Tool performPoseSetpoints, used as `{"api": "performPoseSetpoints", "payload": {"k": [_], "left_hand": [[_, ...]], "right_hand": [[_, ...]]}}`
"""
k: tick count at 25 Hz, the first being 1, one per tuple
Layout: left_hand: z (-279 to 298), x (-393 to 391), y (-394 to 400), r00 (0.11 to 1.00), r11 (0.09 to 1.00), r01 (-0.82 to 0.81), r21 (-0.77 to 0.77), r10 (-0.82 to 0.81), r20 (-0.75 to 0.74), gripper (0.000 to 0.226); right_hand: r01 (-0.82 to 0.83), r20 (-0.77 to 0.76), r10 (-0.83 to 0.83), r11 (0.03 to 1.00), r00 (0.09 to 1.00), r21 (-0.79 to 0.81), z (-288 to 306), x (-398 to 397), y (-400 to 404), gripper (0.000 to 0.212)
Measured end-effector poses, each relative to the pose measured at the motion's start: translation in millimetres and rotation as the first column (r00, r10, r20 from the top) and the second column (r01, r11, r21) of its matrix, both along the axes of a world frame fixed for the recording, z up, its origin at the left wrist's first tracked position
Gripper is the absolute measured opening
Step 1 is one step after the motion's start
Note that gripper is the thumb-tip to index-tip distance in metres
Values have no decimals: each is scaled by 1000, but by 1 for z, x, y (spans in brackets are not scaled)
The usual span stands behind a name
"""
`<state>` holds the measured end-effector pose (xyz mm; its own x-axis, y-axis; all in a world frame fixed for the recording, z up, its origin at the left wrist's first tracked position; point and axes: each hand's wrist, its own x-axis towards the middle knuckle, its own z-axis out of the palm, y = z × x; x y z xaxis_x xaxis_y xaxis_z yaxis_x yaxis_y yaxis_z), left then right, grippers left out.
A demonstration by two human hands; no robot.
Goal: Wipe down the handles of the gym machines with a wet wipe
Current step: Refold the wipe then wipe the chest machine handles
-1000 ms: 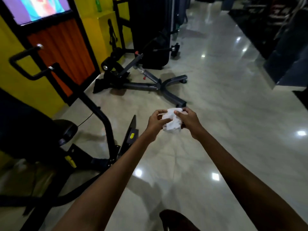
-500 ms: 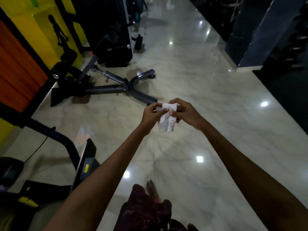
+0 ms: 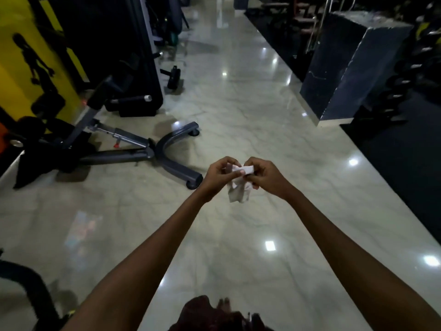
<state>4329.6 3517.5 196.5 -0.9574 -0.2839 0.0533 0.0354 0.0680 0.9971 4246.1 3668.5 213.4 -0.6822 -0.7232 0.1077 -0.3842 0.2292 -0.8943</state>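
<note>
Pinching the wet wipe [image 3: 239, 187] at its top, the left hand [image 3: 218, 177] and right hand [image 3: 265, 179] hold something soft, light and floppy, best bunched up.

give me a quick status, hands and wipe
Left hand and right hand both pinch the wet wipe. No handle touched. Open floor ahead.

Left hand [image 3: 216, 179] and right hand [image 3: 267, 179] together at centre, above the floor [image 3: 238, 103], wet wipe [image 3: 239, 191] pinched between. Gym machine [image 3: 124, 139] to the left on the floor, against the wall [image 3: 14, 75]. Block [image 3: 350, 65] far right. Handle [image 3: 132, 99] behind the machine's base.
</note>
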Motion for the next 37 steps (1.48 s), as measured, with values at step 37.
{"api": "performPoseSetpoints", "payload": {"k": [37], "left_hand": [[5, -816, -415, 984, 984, -172, 44, 169, 60, 19]], "right_hand": [[-17, 245, 19, 1000, 969, -12, 12, -827, -414, 28]]}}
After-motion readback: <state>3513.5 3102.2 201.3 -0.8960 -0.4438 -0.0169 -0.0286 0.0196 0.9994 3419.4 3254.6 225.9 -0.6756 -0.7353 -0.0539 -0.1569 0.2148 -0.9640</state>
